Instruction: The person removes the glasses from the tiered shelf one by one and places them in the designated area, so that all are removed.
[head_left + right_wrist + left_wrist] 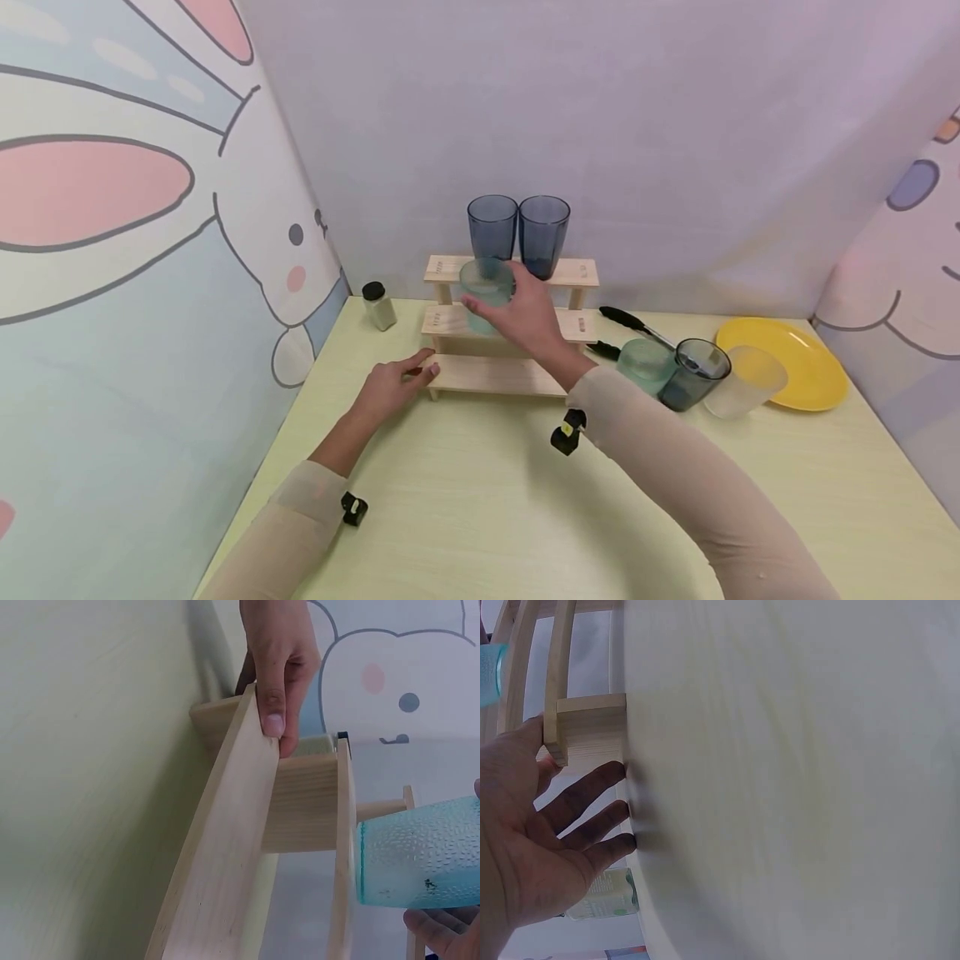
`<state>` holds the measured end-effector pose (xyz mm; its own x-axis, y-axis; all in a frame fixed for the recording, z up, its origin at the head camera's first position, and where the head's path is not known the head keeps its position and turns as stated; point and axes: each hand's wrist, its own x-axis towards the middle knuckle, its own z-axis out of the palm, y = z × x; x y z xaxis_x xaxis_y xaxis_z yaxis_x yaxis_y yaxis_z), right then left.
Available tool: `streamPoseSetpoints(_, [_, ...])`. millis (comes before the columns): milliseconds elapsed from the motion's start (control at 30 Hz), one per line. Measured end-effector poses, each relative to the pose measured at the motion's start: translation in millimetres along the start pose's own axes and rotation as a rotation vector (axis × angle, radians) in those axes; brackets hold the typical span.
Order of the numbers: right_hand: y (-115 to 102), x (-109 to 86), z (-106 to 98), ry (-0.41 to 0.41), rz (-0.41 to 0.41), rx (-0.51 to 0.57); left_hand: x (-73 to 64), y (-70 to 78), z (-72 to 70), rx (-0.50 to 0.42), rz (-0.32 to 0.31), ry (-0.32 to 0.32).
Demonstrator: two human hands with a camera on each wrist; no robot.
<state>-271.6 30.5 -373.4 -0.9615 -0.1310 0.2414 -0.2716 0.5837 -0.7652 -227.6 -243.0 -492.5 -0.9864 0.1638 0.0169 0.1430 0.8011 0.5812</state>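
My right hand (pixel 534 318) grips a pale teal, textured drinking glass (pixel 483 287) between thumb and fingers. The glass is upright, and in the right wrist view its base is right at the middle step of a three-tier wooden shelf (pixel 495 375). At the left end of the lowest step, my left hand (pixel 386 392) pinches the board, thumb on top and index finger at its edge. The other fingers spread toward the tabletop in the left wrist view. Two dark blue glasses (pixel 492 225) stand side by side on the top step, partly behind the right hand.
Right of the shelf are another teal glass (pixel 647 367), a dark grey glass (pixel 693 375), a frosted glass (pixel 746 382), a yellow plate (pixel 813 367) and black-handled utensils (pixel 622 317). A black-lidded jar (pixel 379 308) stands at the back left. Fabric walls enclose the table.
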Motion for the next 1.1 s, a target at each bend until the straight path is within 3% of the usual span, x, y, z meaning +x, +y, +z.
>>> streamPoseSetpoints(233, [7.5, -0.5, -13.7, -0.018, -0.02, 0.123, 0.6, 0.8, 0.0, -0.005, -0.015, -0.005])
streamPoseSetpoints(633, [15.6, -4.3, -38.3, -0.122, -0.04, 0.34, 0.7, -3.1, 0.7, -0.014, -0.015, 0.011])
streamPoseSetpoints(1100, [33.3, -19.5, -79.2, -0.199, 0.1, 0.316, 1.7, -4.3, 0.8, -0.012, -0.018, 0.011])
